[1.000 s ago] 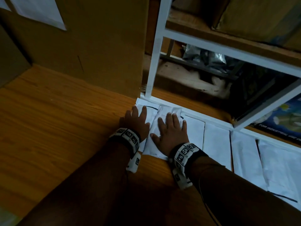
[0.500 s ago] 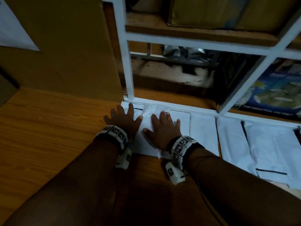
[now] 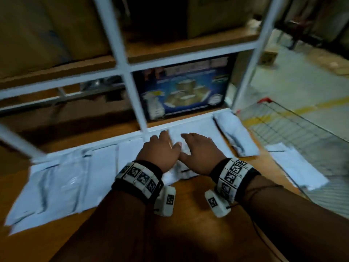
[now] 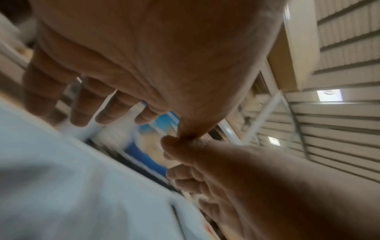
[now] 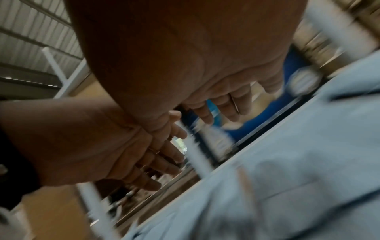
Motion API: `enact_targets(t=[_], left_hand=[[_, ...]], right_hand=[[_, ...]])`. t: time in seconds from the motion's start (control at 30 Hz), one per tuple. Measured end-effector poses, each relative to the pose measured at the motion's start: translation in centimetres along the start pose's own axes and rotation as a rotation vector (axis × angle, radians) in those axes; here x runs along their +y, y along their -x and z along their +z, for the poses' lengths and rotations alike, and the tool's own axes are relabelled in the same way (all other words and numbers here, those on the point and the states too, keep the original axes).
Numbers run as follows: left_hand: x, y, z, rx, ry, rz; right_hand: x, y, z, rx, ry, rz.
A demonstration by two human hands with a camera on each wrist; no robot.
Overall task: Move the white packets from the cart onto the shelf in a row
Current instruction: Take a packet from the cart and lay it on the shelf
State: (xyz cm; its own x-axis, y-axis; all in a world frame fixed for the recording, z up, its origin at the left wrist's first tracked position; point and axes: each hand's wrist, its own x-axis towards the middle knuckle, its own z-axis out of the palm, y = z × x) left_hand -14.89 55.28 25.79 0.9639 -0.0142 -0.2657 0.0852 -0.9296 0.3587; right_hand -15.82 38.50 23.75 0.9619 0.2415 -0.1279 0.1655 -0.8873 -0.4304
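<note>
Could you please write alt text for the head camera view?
Two open hands, left hand and right hand, hover side by side over flat white plastic packets lined along a brown wooden shelf. A silver wire cart stands at right.

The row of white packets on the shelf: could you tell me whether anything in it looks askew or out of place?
Yes: the packet at the right end lies slanted, not squared with the flat row. Another packet lies apart, over the shelf's edge by the cart.

Both hands, left (image 3: pixel 160 151) and right (image 3: pixel 201 154), reach forward side by side, palms down, fingers straight.
</note>
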Motion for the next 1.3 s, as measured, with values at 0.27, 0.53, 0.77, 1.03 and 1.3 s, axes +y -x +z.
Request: enact_targets(t=[0.27,0.53,0.77,1.03,1.3], left_hand=[[21.3,-3.4,7.7,-0.171,-0.1,0.14],[37.3,-5.4,14.4,-0.253,-0.251,0.344],[44.8,-9.1,20.0,-0.369,-0.439,0.381],[48.0,-13.9,29.4,-0.596,-0.705,0.361],[42.9,-19.7,42.7,-0.773,-0.968,0.203]], right_hand=[[20.9,6.0,-7.8,0.024,-0.062,0.307],[38.6,8.5,-12.4,-0.009,-0.252,0.509],[49.0,8.3,-10.6,-0.036,-0.355,0.699],[56.9,6.6,-4.8,-0.172,-0.256,0.781],[60.5,4.2,2.7,-0.217,-0.252,0.831]])
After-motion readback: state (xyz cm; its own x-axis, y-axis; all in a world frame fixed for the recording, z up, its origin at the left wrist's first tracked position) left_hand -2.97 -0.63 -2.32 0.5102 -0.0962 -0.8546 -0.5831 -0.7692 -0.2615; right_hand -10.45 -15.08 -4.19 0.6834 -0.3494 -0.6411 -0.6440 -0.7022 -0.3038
